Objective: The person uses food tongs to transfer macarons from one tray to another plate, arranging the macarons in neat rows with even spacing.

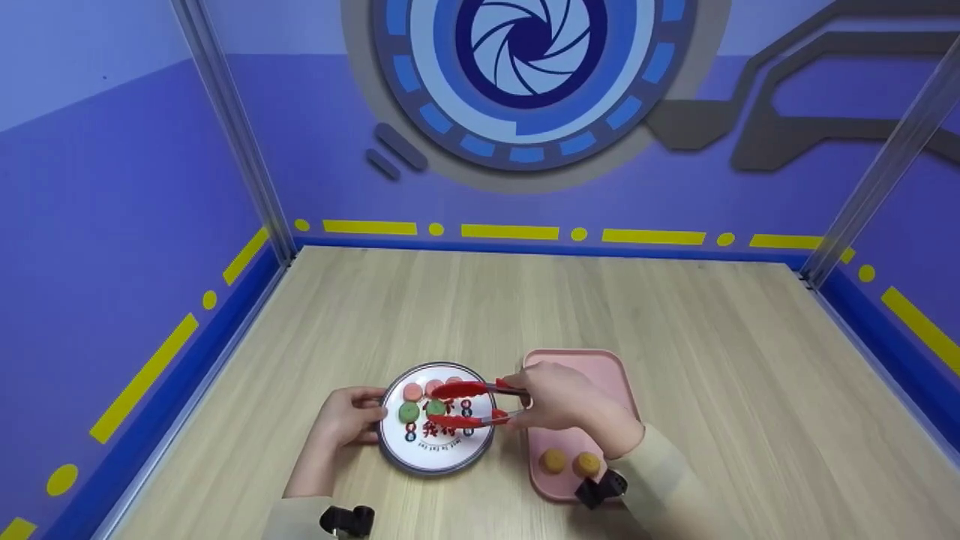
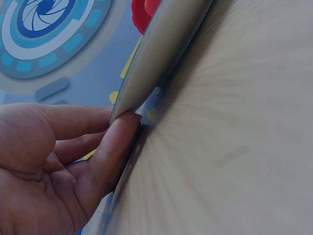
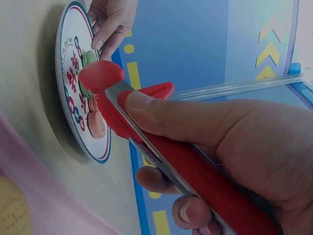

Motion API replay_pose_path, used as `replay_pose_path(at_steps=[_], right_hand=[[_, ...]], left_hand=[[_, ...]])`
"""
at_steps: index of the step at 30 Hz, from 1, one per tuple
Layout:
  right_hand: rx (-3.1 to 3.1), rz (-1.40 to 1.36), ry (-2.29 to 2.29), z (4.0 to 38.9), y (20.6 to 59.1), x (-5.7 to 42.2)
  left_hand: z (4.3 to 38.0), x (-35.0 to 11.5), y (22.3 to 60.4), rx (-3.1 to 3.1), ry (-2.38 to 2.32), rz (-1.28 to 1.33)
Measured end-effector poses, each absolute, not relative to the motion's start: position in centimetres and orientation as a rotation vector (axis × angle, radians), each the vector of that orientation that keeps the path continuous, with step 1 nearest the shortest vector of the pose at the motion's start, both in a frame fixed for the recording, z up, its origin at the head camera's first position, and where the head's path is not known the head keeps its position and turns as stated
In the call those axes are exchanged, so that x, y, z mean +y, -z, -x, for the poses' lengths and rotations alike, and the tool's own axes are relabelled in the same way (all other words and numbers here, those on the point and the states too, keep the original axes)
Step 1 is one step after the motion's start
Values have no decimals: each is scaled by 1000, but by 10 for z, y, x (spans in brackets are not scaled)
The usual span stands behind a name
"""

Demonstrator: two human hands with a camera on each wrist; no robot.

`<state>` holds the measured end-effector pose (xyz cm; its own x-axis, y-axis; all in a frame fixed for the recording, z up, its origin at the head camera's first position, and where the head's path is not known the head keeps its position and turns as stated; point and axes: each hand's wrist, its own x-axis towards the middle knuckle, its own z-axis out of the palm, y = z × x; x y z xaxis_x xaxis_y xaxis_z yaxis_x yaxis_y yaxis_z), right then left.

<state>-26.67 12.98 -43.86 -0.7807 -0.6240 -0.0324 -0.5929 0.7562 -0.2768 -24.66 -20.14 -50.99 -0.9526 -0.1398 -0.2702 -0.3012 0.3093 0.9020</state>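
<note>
My left hand [image 1: 346, 417] pinches the left rim of a round white plate [image 1: 439, 460] with dark edging and red lettering; the left wrist view shows thumb and fingers [image 2: 115, 147] at that rim. On the plate are pink macarons [image 1: 413, 391] in a row and two green macarons [image 1: 409, 412]. Red-tipped tongs [image 1: 469, 388] reach over the plate from the right, gripped by my right hand [image 1: 559, 397]. Their tips are spread, one on each side of the right green macaron [image 1: 436, 407], and partly cover the pink row.
A pink tray [image 1: 581, 365] lies to the right of the plate, partly under my right hand and forearm. Two yellow-brown round cookies [image 1: 553, 461] sit at its near end. Blue-purple walls [image 1: 450, 195] enclose the wooden table [image 1: 712, 337] at the back and sides.
</note>
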Motion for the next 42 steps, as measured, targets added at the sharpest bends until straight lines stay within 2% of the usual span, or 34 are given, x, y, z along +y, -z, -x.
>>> replay_pose_path(at_steps=[32,42], right_hand=[[2815,1076,615,249,429,210],[2837,902,594,240,420,236]], left_hand=[[245,-201,509,2440,-1696,414],[245,-201,509,2430,-1723,404]])
